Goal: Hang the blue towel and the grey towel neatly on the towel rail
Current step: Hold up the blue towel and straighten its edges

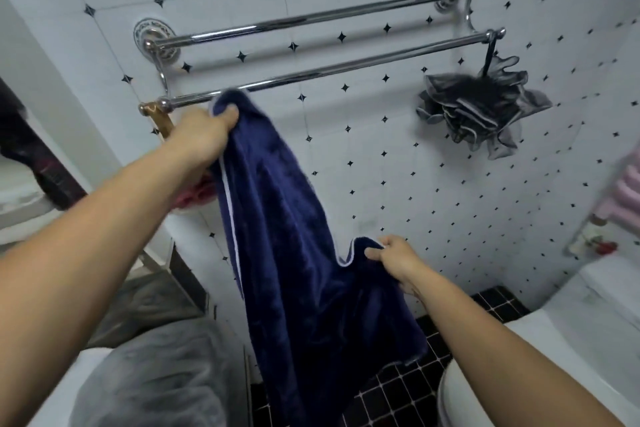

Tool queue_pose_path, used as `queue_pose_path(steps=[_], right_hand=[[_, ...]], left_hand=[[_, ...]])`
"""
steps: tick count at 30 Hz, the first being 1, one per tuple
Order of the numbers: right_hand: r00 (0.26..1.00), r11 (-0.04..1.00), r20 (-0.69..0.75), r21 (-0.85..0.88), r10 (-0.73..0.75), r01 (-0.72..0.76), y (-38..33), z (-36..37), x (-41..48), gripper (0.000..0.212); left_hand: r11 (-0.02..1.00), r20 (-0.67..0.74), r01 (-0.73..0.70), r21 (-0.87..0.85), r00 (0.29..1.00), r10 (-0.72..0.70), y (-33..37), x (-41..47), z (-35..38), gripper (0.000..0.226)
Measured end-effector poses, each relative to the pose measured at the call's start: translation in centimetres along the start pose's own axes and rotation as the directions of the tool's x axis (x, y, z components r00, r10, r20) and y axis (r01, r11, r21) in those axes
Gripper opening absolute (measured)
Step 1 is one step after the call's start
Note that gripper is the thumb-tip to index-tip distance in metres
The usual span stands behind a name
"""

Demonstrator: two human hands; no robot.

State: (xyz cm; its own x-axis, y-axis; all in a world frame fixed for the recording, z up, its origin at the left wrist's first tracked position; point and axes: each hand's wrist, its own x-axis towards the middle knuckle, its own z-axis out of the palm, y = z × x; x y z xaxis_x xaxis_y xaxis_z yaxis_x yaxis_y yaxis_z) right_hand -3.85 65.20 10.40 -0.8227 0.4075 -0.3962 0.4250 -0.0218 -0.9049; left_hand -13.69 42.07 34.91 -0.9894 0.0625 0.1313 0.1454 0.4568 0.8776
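Observation:
A dark blue towel (298,253) with a white edge hangs between my two hands in front of the tiled wall. My left hand (204,133) grips its top corner right at the left end of the lower bar of the chrome towel rail (346,71). My right hand (398,258) pinches another corner lower down, well below the rail. The rest of the towel drapes down toward the floor. A grey towel (152,378) lies bunched on a white surface at the bottom left. Both bars of the rail are bare.
A grey mesh bath sponge (485,107) hangs from the right end of the lower bar. A white toilet (453,395) is at the bottom right, over black floor tiles (391,395). Something pink (623,191) hangs at the right edge. A white shelf unit (24,198) stands on the left.

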Motion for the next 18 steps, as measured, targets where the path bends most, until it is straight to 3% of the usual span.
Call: queue_pose_path(steps=[2,5,8,10,12,15,18], right_hand=[[0.996,0.982,0.079,0.190,-0.033,0.018,-2.1,-0.1,-1.2,0.035],[0.972,0.928,0.188,0.368,-0.138,0.060,-5.3,0.0,-3.4,0.030],[0.928,0.816,0.263,0.573,-0.265,0.071,-8.5,0.5,-6.2,0.029],[0.888,0.752,0.287,0.653,-0.358,0.092,-9.7,1.0,-7.3,0.044],[0.851,0.764,0.252,0.601,-0.461,0.236,-10.3,1.5,-8.0,0.063],[0.805,0.797,0.111,0.275,-0.582,0.538,-10.4,2.6,-9.3,0.072],[0.744,0.744,0.046,0.093,-0.667,0.661,-10.3,3.9,-10.4,0.080]], left_hand=[[0.974,0.088,0.196,-0.110,0.979,-0.186,-2.9,-0.6,1.6,0.024],[0.929,0.161,0.322,-0.184,0.942,-0.294,-6.8,-1.3,3.3,0.018],[0.920,0.214,0.307,-0.244,0.942,-0.257,-8.9,-3.1,4.6,0.013],[0.897,0.246,0.255,-0.361,0.954,-0.172,-9.2,-4.8,5.2,0.014],[0.827,0.277,0.237,-0.511,0.955,-0.102,-8.7,-6.2,5.5,0.013],[0.736,0.320,0.248,-0.630,0.946,-0.045,-7.7,-8.4,6.0,0.018],[0.637,0.366,0.315,-0.703,0.929,-0.056,-7.0,-10.2,6.8,0.024]])
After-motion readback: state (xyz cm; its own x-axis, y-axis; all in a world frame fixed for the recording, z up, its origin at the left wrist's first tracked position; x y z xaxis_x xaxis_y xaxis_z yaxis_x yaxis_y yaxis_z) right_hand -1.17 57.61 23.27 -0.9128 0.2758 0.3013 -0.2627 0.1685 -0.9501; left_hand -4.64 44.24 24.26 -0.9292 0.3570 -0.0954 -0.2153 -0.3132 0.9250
